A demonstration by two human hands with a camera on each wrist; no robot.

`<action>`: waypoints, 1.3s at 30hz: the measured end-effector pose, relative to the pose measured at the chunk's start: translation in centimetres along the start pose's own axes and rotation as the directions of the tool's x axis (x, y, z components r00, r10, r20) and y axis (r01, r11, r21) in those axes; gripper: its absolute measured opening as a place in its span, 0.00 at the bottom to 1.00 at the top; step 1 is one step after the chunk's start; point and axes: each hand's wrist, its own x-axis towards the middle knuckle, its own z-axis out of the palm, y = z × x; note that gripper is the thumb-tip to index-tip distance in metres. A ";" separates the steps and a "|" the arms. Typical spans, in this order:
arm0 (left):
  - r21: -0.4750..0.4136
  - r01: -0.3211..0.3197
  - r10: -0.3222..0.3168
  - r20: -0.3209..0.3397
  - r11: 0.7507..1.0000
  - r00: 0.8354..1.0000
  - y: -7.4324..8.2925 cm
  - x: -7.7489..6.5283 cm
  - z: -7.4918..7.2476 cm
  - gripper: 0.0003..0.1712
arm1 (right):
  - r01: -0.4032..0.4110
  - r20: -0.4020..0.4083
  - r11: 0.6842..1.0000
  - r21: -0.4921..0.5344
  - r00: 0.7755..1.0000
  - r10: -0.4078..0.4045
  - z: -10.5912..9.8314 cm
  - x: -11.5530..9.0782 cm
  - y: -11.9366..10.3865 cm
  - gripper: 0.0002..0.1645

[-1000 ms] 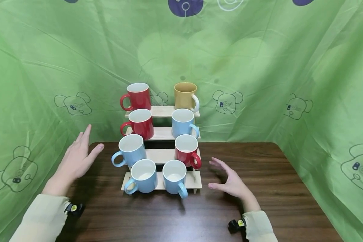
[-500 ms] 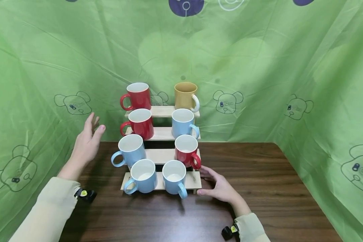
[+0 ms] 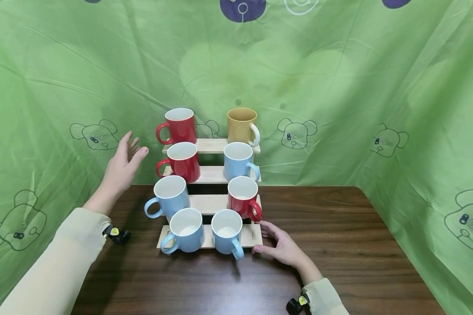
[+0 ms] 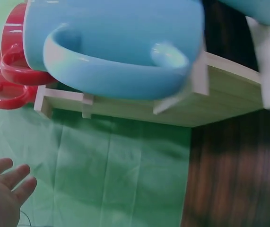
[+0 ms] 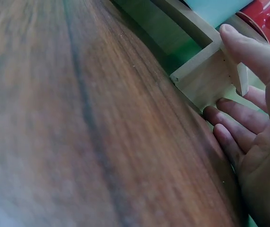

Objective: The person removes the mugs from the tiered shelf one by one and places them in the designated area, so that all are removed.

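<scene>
A stepped wooden rack (image 3: 252, 235) bears mugs on several tiers. My right hand (image 3: 281, 250) is at the rack's lower right corner, thumb (image 5: 248, 49) along the front end and fingers loosely extended beside its side panel; whether they press it is hard to tell. My left hand (image 3: 122, 166) hovers left of the rack, fingers spread and apart from the mugs. Nearest to it are the upper red mug (image 3: 182, 127), the lower red mug (image 3: 185, 164) and the left light blue mug (image 3: 171, 197). In the left wrist view, a light blue mug's handle (image 4: 116, 78) looms large.
Two light blue mugs, one on the left (image 3: 187, 232) and one on the right (image 3: 224, 234), stand on the lowest tier. On the right side are a red mug (image 3: 242, 197), a light blue mug (image 3: 236, 162) and a tan mug (image 3: 240, 124). Green cloth (image 3: 319, 87) surrounds the dark wooden table (image 3: 319, 210).
My left hand has moved up and right, nearer the rack. My right hand has come left from the tabletop to the rack's lower right corner. The mugs stay in place.
</scene>
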 end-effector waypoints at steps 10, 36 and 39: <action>-0.041 0.034 -0.032 0.040 0.999 0.999 3.0 3.8 1.2 0.60 | -0.059 0.009 0.998 0.036 0.998 0.059 0.0 0.0 0.1 0.46; 0.035 0.102 -0.104 0.082 0.994 0.991 6.4 8.7 3.4 0.69 | -0.025 0.032 0.992 0.121 0.999 0.021 -0.2 -0.1 0.4 0.45; 0.024 0.120 -0.122 0.077 0.992 0.990 6.3 9.0 3.7 0.70 | -0.025 0.035 0.992 0.127 0.999 0.020 -0.2 -0.1 0.4 0.45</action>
